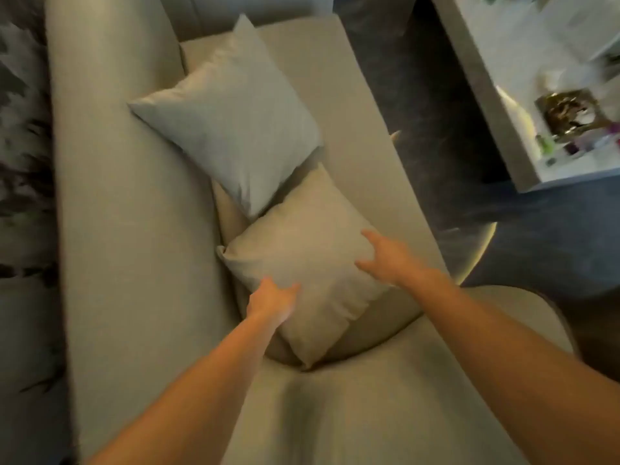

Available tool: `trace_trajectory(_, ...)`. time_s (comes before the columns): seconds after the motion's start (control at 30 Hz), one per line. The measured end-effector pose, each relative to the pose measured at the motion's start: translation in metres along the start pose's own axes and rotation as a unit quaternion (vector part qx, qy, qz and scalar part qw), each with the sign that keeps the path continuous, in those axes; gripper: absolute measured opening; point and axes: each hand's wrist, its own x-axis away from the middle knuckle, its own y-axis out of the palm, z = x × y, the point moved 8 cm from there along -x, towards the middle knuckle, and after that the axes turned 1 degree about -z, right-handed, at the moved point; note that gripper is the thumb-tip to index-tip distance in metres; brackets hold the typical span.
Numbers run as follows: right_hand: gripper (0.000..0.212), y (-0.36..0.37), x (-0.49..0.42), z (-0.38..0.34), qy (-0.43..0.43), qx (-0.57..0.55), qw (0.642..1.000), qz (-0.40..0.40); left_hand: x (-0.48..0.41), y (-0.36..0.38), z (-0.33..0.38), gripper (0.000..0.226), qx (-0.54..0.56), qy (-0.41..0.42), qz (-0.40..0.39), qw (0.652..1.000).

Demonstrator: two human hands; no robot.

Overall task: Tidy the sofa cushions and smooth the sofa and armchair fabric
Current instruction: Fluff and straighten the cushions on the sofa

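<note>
A beige sofa [134,229] runs from the bottom of the view to the top, its backrest on the left. Two cushions lean against the backrest on the seat. The farther one is a pale grey cushion [231,125]. The nearer one is a beige cushion [302,263], its top corner tucked under the grey one. My left hand [271,300] grips the beige cushion's lower left edge. My right hand [385,256] lies with fingers spread on its right corner. The picture is blurred by motion.
A white low table [496,95] with small items and a gold-coloured object [563,110] stands at the upper right. Dark floor [419,112] lies between it and the sofa. A rounded sofa arm [503,313] sits at the lower right. A dark patterned surface [23,146] fills the left edge.
</note>
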Motion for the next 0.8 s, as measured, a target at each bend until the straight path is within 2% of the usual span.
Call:
trace_trajectory(0.1,0.084,0.023,-0.073,0.018,0.005,-0.037,0.998,0.048,-0.063,0.032,0.008,0.097,0.036,-0.036,0.083,0.995)
trace_trajectory(0.2,0.1,0.069,-0.121,0.039,0.054,-0.074,0.995,0.029,-0.097,0.053,0.005,0.103,0.015,-0.069,0.157,0.985)
trace_trajectory(0.27,0.104,0.09,-0.145,0.052,0.081,-0.099,0.991,0.025,-0.114,0.049,0.001,0.102,-0.001,-0.017,0.2,0.98)
trace_trajectory(0.37,0.116,0.097,-0.174,0.059,0.085,-0.115,0.989,0.024,-0.128,0.032,0.001,0.093,-0.005,0.069,0.221,0.973)
trace_trajectory(0.47,0.12,0.091,-0.186,0.063,0.088,-0.12,0.989,0.02,-0.13,0.024,0.015,0.08,0.025,0.099,0.235,0.967)
trace_trajectory(0.53,0.12,0.086,-0.189,0.061,0.079,-0.151,0.985,0.011,-0.123,0.018,0.028,0.062,0.052,0.134,0.241,0.96)
trace_trajectory(0.63,0.115,0.08,-0.187,0.058,0.071,-0.196,0.978,-0.01,-0.104,-0.006,0.05,0.037,0.078,0.237,0.262,0.932)
trace_trajectory(0.7,0.106,0.078,-0.178,0.052,0.08,-0.246,0.966,-0.024,-0.087,-0.027,0.067,0.036,0.054,0.292,0.269,0.916)
trace_trajectory(0.8,0.096,0.088,-0.155,0.034,0.102,-0.348,0.93,-0.053,-0.059,-0.057,0.1,0.044,-0.001,0.324,0.272,0.906)
